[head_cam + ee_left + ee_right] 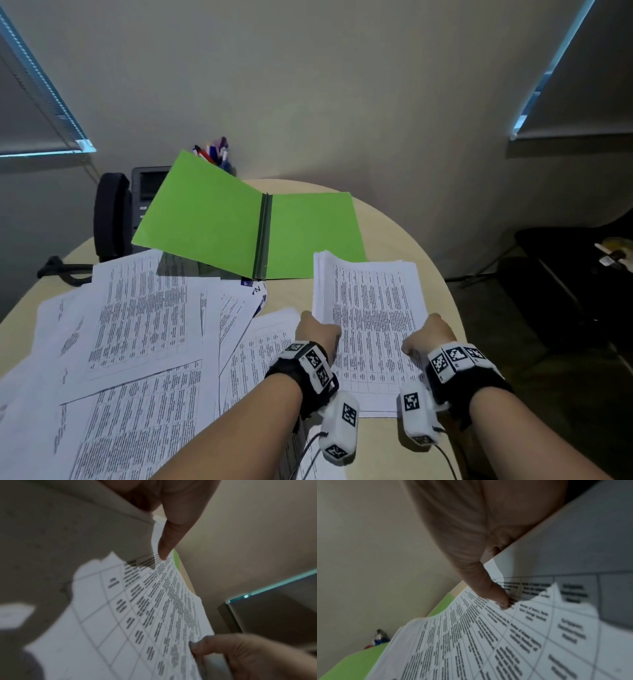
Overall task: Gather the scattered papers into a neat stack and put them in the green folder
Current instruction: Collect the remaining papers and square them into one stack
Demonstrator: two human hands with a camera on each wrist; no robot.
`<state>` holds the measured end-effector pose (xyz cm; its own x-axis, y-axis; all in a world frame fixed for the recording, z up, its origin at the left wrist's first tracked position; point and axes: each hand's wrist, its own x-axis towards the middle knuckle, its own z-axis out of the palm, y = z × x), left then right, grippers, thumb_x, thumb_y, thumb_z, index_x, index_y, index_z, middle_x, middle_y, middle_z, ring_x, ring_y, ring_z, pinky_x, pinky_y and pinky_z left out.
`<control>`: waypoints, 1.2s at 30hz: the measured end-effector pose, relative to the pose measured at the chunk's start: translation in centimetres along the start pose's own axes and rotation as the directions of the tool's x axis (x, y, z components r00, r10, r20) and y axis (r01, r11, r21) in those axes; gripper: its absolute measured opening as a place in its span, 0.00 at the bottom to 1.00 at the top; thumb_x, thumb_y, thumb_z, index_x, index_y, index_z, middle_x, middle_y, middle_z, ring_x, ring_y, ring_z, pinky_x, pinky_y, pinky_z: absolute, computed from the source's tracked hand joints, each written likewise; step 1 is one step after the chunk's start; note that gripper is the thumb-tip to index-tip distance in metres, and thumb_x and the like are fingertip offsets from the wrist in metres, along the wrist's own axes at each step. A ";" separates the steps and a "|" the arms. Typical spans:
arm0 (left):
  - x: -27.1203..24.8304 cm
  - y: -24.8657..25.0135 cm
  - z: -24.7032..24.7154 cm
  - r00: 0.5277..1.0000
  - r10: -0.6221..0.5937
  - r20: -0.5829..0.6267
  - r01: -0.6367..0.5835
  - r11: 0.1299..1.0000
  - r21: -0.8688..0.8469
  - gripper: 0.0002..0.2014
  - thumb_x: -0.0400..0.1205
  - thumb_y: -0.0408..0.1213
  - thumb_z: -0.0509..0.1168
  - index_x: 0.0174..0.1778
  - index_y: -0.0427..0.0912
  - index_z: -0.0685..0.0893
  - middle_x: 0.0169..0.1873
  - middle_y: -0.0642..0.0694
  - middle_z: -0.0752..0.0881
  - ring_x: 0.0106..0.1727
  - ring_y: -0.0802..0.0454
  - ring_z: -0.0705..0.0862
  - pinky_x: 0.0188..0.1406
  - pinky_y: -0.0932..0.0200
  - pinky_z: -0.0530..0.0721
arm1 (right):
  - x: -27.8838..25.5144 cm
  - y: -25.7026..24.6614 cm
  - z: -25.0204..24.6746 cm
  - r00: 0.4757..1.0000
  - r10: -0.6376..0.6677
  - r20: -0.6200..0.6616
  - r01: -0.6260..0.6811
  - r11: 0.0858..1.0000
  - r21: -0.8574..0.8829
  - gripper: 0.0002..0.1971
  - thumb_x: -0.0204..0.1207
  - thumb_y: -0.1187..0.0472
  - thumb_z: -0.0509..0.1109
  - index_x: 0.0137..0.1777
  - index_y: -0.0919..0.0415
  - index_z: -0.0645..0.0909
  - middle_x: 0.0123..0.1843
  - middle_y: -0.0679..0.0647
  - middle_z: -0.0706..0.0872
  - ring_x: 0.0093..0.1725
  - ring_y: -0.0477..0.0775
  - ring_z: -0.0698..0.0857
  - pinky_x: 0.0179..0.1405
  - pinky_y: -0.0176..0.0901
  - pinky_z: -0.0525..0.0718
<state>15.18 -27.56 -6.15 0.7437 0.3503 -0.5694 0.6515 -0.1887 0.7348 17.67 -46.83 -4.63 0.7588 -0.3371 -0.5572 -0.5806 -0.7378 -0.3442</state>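
Observation:
A stack of printed papers (370, 308) lies lengthwise in front of me, held by both long edges. My left hand (317, 330) grips its left edge and my right hand (428, 334) grips its right edge. In each wrist view a thumb presses on the top sheet: the left thumb (164, 545) on the stack (137, 615), the right thumb (496, 595) on the stack (488, 642). The green folder (239, 222) lies open just beyond the stack's far end. Several loose sheets (137, 325) are spread over the table's left half.
A black desk phone (137, 205) and a cup of pens (215, 154) stand behind the folder's raised left flap. The round beige table (442, 274) ends close to the right of the stack. A dark seat (565, 274) stands beyond that edge.

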 end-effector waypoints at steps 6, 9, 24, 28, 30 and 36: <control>0.3 -0.2 0.0 0.974 0.175 0.144 -0.148 0.973 -0.180 0.22 0.76 0.22 0.63 0.67 0.37 0.75 0.53 0.37 0.84 0.55 0.38 0.83 0.58 0.48 0.82 | 0.9 1.8 -0.4 0.994 -0.098 -0.054 0.106 0.979 0.172 0.22 0.67 0.69 0.72 0.62 0.70 0.73 0.56 0.64 0.83 0.53 0.62 0.82 0.44 0.44 0.78; -0.6 0.8 -1.1 0.940 0.276 0.202 -0.184 0.906 -0.380 0.24 0.77 0.20 0.63 0.69 0.37 0.74 0.55 0.37 0.83 0.58 0.39 0.82 0.63 0.49 0.80 | 1.3 2.7 -1.2 0.995 -0.091 -0.040 0.099 0.859 0.501 0.20 0.66 0.73 0.73 0.58 0.70 0.75 0.49 0.63 0.84 0.48 0.62 0.83 0.51 0.52 0.83; -3.1 7.3 -3.9 0.810 0.579 0.094 -0.456 0.722 -0.520 0.12 0.79 0.28 0.66 0.58 0.37 0.81 0.47 0.48 0.88 0.41 0.66 0.88 0.42 0.72 0.84 | -1.6 1.5 -7.6 0.864 -0.306 -0.399 0.500 0.443 0.744 0.07 0.72 0.72 0.69 0.45 0.61 0.84 0.40 0.51 0.92 0.47 0.59 0.89 0.50 0.58 0.88; -2.9 6.6 -2.7 0.824 0.562 0.067 -0.440 0.711 -0.549 0.13 0.80 0.30 0.66 0.60 0.38 0.80 0.48 0.49 0.88 0.44 0.65 0.88 0.43 0.72 0.84 | -3.0 0.5 -6.8 0.898 -0.279 -0.340 0.434 0.438 0.787 0.11 0.75 0.77 0.64 0.55 0.71 0.79 0.40 0.53 0.85 0.43 0.52 0.84 0.27 0.23 0.81; -3.3 7.0 -2.0 0.836 0.547 0.045 -0.422 0.694 -0.583 0.11 0.80 0.31 0.65 0.58 0.41 0.82 0.49 0.47 0.88 0.49 0.56 0.88 0.53 0.61 0.85 | -3.2 -0.1 -6.6 0.899 -0.240 -0.367 0.437 0.427 0.792 0.08 0.75 0.76 0.63 0.53 0.74 0.78 0.39 0.54 0.83 0.44 0.56 0.83 0.27 0.28 0.81; -2.9 6.6 -1.2 0.843 0.537 -0.022 -0.456 0.693 -0.558 0.15 0.76 0.23 0.68 0.59 0.36 0.80 0.51 0.41 0.88 0.50 0.53 0.87 0.52 0.60 0.84 | -4.0 -0.7 -7.0 0.875 -0.192 -0.445 0.485 0.359 0.797 0.14 0.75 0.75 0.63 0.57 0.60 0.74 0.46 0.51 0.84 0.46 0.50 0.83 0.38 0.37 0.78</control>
<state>17.09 -28.70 0.78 0.9737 0.2141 -0.0774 0.0287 0.2219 0.9747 17.16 -49.04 3.14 0.9067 -0.4131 -0.0847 -0.0759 0.0379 -0.9964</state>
